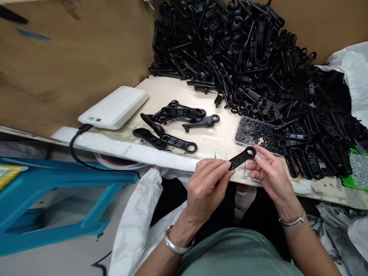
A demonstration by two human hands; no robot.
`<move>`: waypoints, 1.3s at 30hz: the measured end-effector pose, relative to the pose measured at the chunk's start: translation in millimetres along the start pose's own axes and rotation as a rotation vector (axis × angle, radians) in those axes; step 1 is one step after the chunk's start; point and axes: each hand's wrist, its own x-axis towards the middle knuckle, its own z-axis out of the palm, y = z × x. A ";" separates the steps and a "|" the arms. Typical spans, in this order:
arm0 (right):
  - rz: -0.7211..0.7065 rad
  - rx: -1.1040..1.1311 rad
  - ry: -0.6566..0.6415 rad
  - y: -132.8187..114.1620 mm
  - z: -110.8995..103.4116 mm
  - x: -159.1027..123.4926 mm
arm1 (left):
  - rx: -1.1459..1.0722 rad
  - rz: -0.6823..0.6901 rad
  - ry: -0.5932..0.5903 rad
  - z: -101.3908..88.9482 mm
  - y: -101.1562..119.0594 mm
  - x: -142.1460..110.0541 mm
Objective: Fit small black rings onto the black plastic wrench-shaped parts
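Note:
Between my two hands, just above the table's front edge, is a black plastic handle part (240, 158) with a ring at one end. My left hand (204, 188) is closed on its solid end, thumb and fingers pinching it. At the ring end, my right hand (270, 172) has its thumb and index finger on the rim, the other fingers curled. A shallow clear tray (253, 132) of tiny dark pieces lies just beyond my right hand. Several similar black handle parts (178, 143) lie loosely on the table to the left.
A large heap of black plastic parts (230, 46) fills the back and right. A white power bank (115, 107) with a black cable lies at left, and a green tray of screws (359, 168) at far right. A blue stool (57, 180) stands below left.

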 end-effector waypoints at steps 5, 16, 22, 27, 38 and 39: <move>-0.007 -0.009 0.017 -0.3 1.1 1.7 | -0.018 -0.019 -0.055 1.9 1.5 -2.3; -0.051 -0.205 -0.001 -4.3 -10.5 2.7 | -0.075 -0.019 -0.129 3.9 3.8 -9.4; -0.019 -0.362 -0.109 -13.5 -21.1 6.1 | -0.075 -0.006 -0.155 1.1 0.3 -8.1; 0.003 -0.386 -0.110 -16.3 -21.6 7.4 | -0.080 -0.012 -0.159 2.6 -0.7 -8.0; 0.134 -0.135 -0.166 -4.4 -14.1 -0.2 | -0.010 -0.058 -0.058 7.8 4.3 -18.9; 0.143 -0.115 -0.179 -1.5 -12.1 -2.6 | 0.003 -0.053 -0.045 9.0 5.2 -20.7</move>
